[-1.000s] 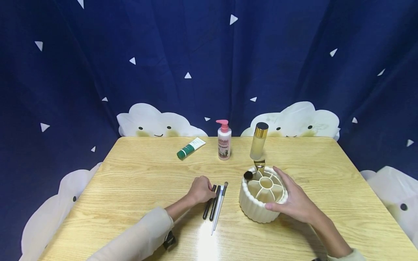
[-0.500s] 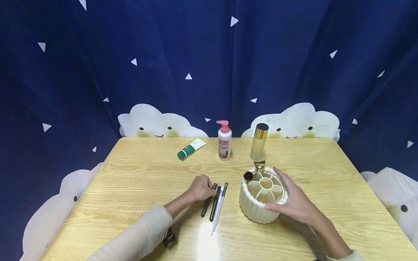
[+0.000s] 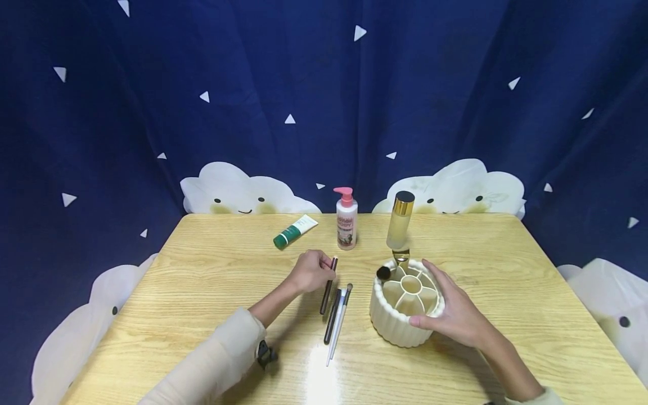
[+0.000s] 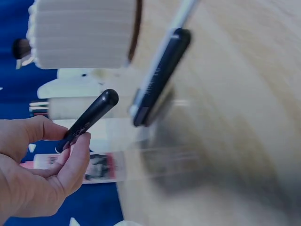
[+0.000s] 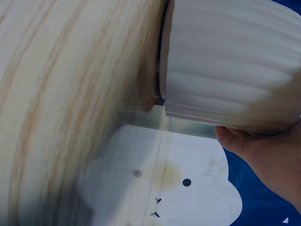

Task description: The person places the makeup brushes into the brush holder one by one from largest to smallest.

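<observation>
The left hand has its grip pinched on a dark stick, thumb against fingers, holding it tilted above the counter. Just beside it, a second dark stick lies on the wood next to slim pale-handled brushes, one with a dark tip. The right hand has its grip curved round the right side of a cream ribbed holder, its thumb at the near rim. The holder stands upright, its inside split into compartments round a central ring; a dark-bristled brush head shows at its left and a shiny gold-toned piece at its back. Farther back are a gold-capped bottle, a pink-topped pump bottle and a green-and-white tube lying down.
</observation>
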`<control>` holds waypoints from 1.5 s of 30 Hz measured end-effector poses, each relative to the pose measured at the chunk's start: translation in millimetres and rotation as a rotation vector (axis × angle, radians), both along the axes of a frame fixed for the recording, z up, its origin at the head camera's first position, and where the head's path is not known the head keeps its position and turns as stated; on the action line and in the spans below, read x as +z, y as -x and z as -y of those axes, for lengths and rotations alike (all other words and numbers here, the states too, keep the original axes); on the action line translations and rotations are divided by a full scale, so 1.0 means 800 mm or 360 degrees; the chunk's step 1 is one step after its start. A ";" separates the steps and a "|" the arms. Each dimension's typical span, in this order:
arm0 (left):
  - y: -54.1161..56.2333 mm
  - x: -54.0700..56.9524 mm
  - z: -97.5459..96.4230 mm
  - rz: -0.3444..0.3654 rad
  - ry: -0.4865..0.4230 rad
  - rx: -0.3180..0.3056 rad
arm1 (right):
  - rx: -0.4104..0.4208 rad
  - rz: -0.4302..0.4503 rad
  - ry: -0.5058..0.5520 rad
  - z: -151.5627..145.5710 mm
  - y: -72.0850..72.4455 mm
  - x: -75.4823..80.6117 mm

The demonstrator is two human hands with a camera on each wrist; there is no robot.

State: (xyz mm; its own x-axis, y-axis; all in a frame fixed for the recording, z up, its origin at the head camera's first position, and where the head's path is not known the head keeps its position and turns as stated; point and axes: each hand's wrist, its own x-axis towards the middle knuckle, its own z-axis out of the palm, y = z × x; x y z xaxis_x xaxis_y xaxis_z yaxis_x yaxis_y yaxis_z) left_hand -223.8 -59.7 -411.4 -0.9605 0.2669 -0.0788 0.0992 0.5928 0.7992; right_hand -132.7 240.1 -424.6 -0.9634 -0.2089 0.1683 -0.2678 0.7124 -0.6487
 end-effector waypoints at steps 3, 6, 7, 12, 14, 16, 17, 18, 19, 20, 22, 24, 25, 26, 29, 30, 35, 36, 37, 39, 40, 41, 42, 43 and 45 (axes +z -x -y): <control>0.001 0.012 -0.003 0.0043 -0.0136 0.0011 | 0.0000 0.0004 0.0004 0.000 0.000 0.000; 0.000 0.022 -0.008 0.0064 -0.0271 -0.0010 | -0.0006 0.0007 0.0000 -0.001 0.000 -0.001; -0.001 0.025 -0.009 0.0071 -0.0315 -0.0015 | -0.0007 0.0007 -0.0003 -0.001 0.000 -0.001; -0.007 0.041 -0.020 0.0100 -0.0572 -0.0033 | -0.0013 0.0021 0.0007 -0.002 0.000 -0.002; -0.011 0.047 -0.025 0.0105 -0.0671 -0.0038 | -0.0018 0.0029 0.0015 -0.002 0.001 -0.002; -0.015 0.055 -0.029 0.0108 -0.0751 -0.0038 | -0.0017 0.0027 0.0011 -0.002 0.001 -0.002; -0.017 0.058 -0.031 0.0107 -0.0785 -0.0037 | -0.0019 0.0027 0.0010 -0.002 0.001 -0.002; -0.019 0.061 -0.033 0.0104 -0.0819 -0.0038 | -0.0021 0.0029 0.0009 -0.002 0.001 -0.002; -0.021 0.063 -0.035 0.0099 -0.0853 -0.0045 | -0.0023 0.0030 0.0010 -0.001 0.001 -0.002; -0.022 0.065 -0.037 0.0096 -0.0883 -0.0050 | -0.0023 0.0031 0.0008 -0.001 0.001 -0.002; -0.025 0.068 -0.040 0.0099 -0.0939 -0.0050 | -0.0023 0.0033 0.0007 -0.001 0.001 -0.003; -0.027 0.070 -0.042 0.0095 -0.1001 -0.0052 | -0.0026 0.0038 0.0007 -0.001 0.001 -0.003; -0.028 0.071 -0.043 0.0095 -0.1028 -0.0051 | -0.0025 0.0036 0.0006 -0.001 0.001 -0.003; -0.030 0.071 -0.044 0.0093 -0.1050 -0.0047 | -0.0024 0.0034 0.0004 -0.001 0.001 -0.003; -0.034 0.072 -0.047 0.0068 -0.1097 -0.0061 | -0.0021 0.0031 -0.0001 -0.001 0.001 -0.003; -0.035 0.072 -0.048 0.0059 -0.1094 -0.0064 | -0.0021 0.0032 -0.0002 -0.001 0.001 -0.002; -0.042 0.070 -0.052 -0.0040 -0.0979 -0.0096 | -0.0022 0.0039 0.0008 -0.001 0.001 -0.002; -0.044 0.069 -0.052 -0.0056 -0.0951 -0.0099 | -0.0022 0.0040 0.0011 -0.001 0.002 -0.002; -0.045 0.068 -0.053 -0.0069 -0.0931 -0.0109 | -0.0020 0.0039 0.0013 -0.001 0.002 -0.002; -0.048 0.066 -0.054 -0.0079 -0.0905 -0.0124 | -0.0020 0.0039 0.0012 -0.001 0.002 -0.002; -0.050 0.065 -0.054 -0.0080 -0.0897 -0.0136 | -0.0019 0.0039 0.0015 -0.001 0.002 -0.002; -0.051 0.063 -0.054 -0.0077 -0.0888 -0.0146 | -0.0018 0.0039 0.0016 -0.001 0.002 -0.002; -0.053 0.062 -0.055 -0.0076 -0.0876 -0.0155 | -0.0018 0.0040 0.0018 -0.001 0.002 -0.002; -0.054 0.061 -0.055 -0.0075 -0.0864 -0.0162 | -0.0016 0.0040 0.0023 -0.001 0.002 -0.002; -0.057 0.058 -0.057 -0.0076 -0.0839 -0.0171 | -0.0014 0.0041 0.0030 -0.001 0.002 -0.002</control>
State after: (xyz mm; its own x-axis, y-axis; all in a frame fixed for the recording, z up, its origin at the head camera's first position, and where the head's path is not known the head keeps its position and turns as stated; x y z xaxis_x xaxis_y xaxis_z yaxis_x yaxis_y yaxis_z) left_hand -178.2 -14.4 -365.2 -0.9249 0.3552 0.1357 0.1808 0.0968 0.9787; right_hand -134.3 240.7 -426.4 -0.9692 -0.1973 0.1473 -0.2446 0.7021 -0.6687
